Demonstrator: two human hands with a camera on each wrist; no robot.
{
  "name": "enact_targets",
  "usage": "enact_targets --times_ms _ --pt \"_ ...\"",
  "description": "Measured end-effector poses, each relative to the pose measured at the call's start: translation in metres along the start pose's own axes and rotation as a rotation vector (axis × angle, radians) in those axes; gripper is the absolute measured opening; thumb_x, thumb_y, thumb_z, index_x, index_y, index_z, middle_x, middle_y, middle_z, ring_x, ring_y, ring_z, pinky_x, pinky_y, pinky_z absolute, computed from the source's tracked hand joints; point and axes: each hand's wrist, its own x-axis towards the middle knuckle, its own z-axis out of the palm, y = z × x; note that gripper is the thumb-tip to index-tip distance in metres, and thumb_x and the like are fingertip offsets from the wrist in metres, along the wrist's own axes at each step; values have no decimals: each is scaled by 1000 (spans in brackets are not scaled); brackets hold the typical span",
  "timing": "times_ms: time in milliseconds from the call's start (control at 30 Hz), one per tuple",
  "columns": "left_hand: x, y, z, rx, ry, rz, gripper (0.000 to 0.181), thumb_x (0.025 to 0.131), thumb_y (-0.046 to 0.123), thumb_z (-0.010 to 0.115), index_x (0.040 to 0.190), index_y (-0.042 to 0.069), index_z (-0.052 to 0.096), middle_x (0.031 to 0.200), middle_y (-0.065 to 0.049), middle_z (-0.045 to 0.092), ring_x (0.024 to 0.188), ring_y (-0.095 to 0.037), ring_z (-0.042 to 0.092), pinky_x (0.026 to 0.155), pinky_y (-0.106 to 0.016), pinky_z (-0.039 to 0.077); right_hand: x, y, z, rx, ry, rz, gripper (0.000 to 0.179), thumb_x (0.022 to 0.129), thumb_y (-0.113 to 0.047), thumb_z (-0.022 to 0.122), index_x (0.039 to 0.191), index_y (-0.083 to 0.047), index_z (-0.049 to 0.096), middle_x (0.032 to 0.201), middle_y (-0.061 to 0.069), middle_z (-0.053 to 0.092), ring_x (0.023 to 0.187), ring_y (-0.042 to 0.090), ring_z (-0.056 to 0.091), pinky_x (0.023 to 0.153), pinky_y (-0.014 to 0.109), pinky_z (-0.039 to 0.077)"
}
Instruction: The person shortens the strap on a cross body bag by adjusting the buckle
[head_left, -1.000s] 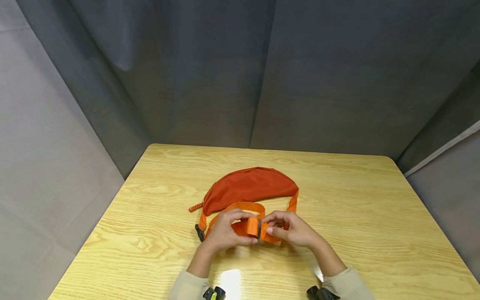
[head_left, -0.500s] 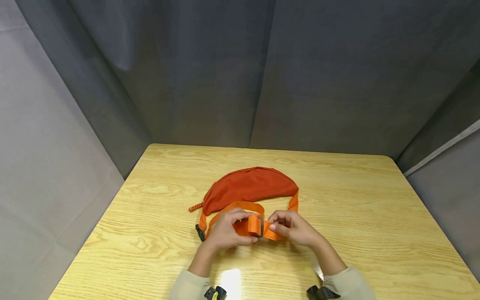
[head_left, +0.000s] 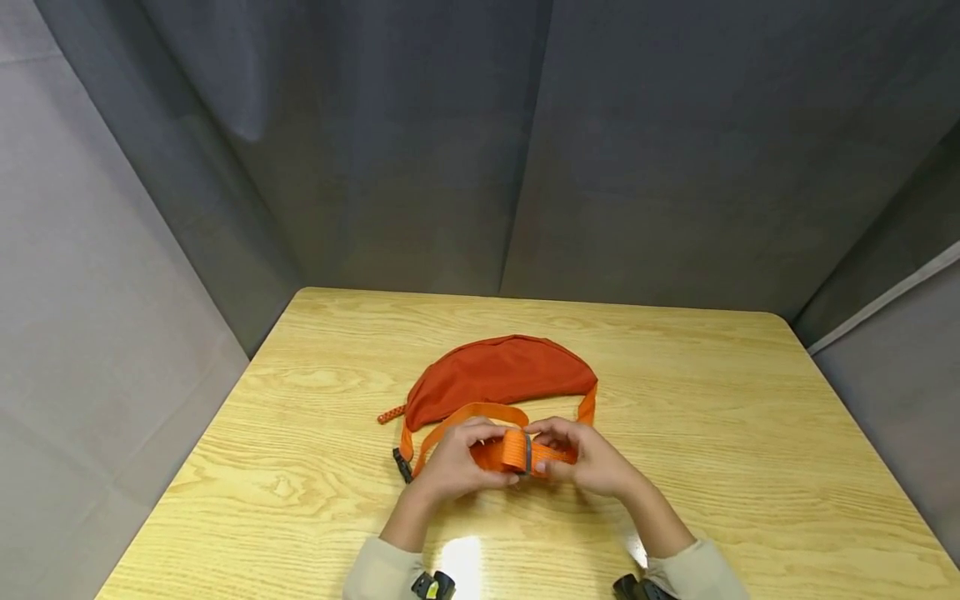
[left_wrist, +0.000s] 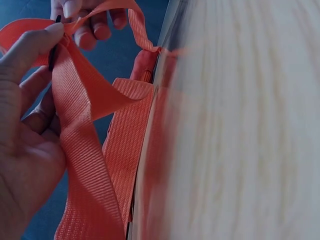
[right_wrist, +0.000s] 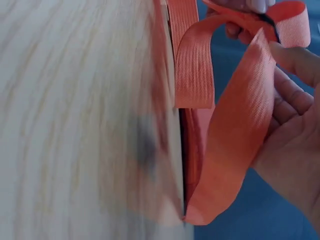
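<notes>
A red waist bag [head_left: 502, 372] lies on the table in the head view, its orange strap [head_left: 515, 451] drawn toward me. The strap folds into a loop through a dark slide adjuster [head_left: 528, 455]. My left hand [head_left: 456, 463] holds the loop from the left, thumb below and fingers above. From the right, my right hand [head_left: 592, 460] pinches the strap at the adjuster. In the left wrist view the adjuster [left_wrist: 54, 46] sits by the left thumb tip. Twisted strap [right_wrist: 240, 125] hangs below the right hand in its wrist view.
A black buckle [head_left: 402, 465] lies at the bag's left strap end, below a patterned zip pull [head_left: 392, 414]. The wooden table [head_left: 712, 417] stands before grey curtains [head_left: 405, 150].
The strap loop and adjuster have shifted slightly right. My right fingers have moved from the strap beside the adjuster to close against it. The bag stays put.
</notes>
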Motion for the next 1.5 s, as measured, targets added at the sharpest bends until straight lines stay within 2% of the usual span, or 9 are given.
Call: enact_targets --times_ms 167,367,500,667,800,1067,1200,1367,1500 --pt "0 0 0 3 7 -22 53 64 11 86 113 4 66 108 -4 63 101 -19 56 87 -34 45 -1 -4 6 -169 50 -78 52 76 -22 79 121 -9 56 102 -3 63 91 16 59 79 36 48" --pt "1 -5 -1 -11 7 18 57 64 22 87 117 11 66 108 4 64 100 -12 56 84 -30 46 0 -6 9 -222 95 -81 49 72 -21 82 113 -10 58 95 -6 63 85 12 59 77 33 49" --pt "-2 -7 -6 11 24 15 57 67 24 85 118 12 65 105 4 62 94 -13 56 78 -29 48 0 -6 9 -210 104 -84 50 72 -21 82 113 -10 57 95 -5 63 84 13 60 76 33 49" --pt "-4 -9 -11 46 63 -2 27 78 15 77 104 15 70 95 6 63 83 -11 56 69 -27 49 0 -5 10 -177 113 -94 53 71 -23 82 116 -11 56 96 -3 63 84 16 60 75 33 49" --pt "-4 -12 -12 49 46 10 15 84 11 70 98 14 71 91 5 64 78 -10 57 66 -27 49 0 -5 10 -187 114 -86 51 71 -22 82 114 -14 57 96 -6 63 85 12 59 77 31 48" --pt "-11 -14 -24 39 42 -18 12 86 7 67 96 12 71 85 4 61 75 -11 55 67 -28 48 -1 -7 8 -199 145 -112 50 66 -1 82 108 -4 56 87 3 63 77 25 61 70 39 49" --pt "-12 -15 -27 48 32 -30 12 87 9 66 97 14 70 85 9 59 77 -11 56 68 -31 47 -3 -6 6 -193 150 -92 50 67 -4 83 109 -7 57 86 1 63 77 20 60 71 35 48" --pt "-5 -10 -21 109 35 -1 17 85 15 69 102 16 69 95 10 61 89 -11 56 75 -35 46 -2 -1 4 -173 144 -115 48 71 -15 82 112 -15 56 87 -7 63 78 12 59 72 30 47" --pt "2 -7 -11 167 48 32 18 86 15 69 103 15 69 100 5 63 94 -13 57 82 -36 46 0 -5 5 -159 139 -158 47 72 -11 81 112 -12 57 86 -3 64 77 17 60 70 33 48"
